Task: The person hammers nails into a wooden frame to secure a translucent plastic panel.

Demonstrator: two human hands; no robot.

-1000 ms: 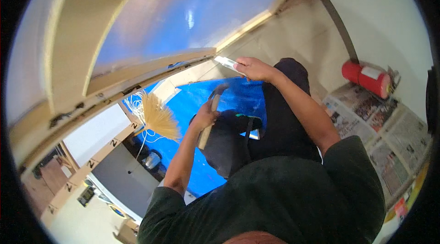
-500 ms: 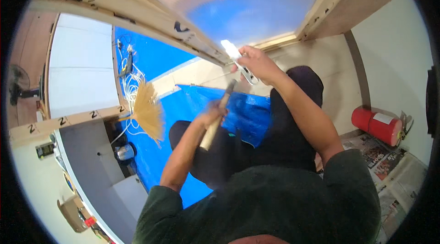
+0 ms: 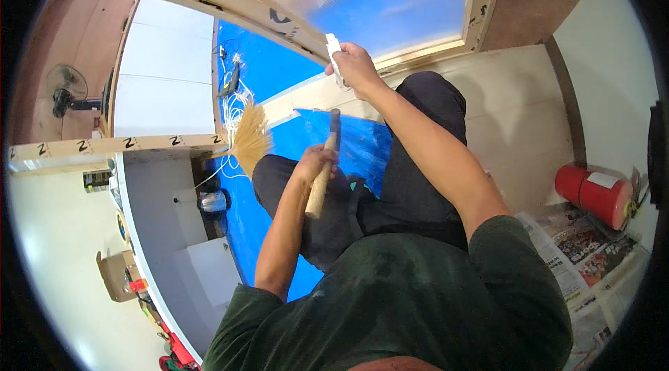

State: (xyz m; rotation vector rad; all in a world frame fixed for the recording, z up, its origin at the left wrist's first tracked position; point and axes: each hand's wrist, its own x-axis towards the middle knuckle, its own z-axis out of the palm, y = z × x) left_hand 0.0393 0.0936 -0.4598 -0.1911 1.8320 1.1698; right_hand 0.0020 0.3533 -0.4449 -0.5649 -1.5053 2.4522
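Note:
My left hand [image 3: 315,164] is closed around the wooden handle of a hammer [image 3: 319,193]. The hammer's dark head points away from me, above the blue sheet between my legs. Out ahead, my right hand [image 3: 357,70] grips a narrow white object [image 3: 333,44] held beside the wooden frame post [image 3: 296,26]. One end of this object sticks out past my fingers, and its kind cannot be made out. Beyond that hand stands a ribbed translucent panel [image 3: 397,15] in a wooden frame.
A straw broom [image 3: 251,137] and tangled white cable [image 3: 237,102] lie to the left on the blue sheet [image 3: 244,235]. A metal pot-like container [image 3: 212,201] stands by the grey cabinet [image 3: 164,193]. At the right are a red fire extinguisher [image 3: 592,195] and newspapers [image 3: 578,245].
My right hand has moved up and slightly left with the white object, which now stands more upright. The hammer has turned a little more upright in my left hand. The view has shifted.

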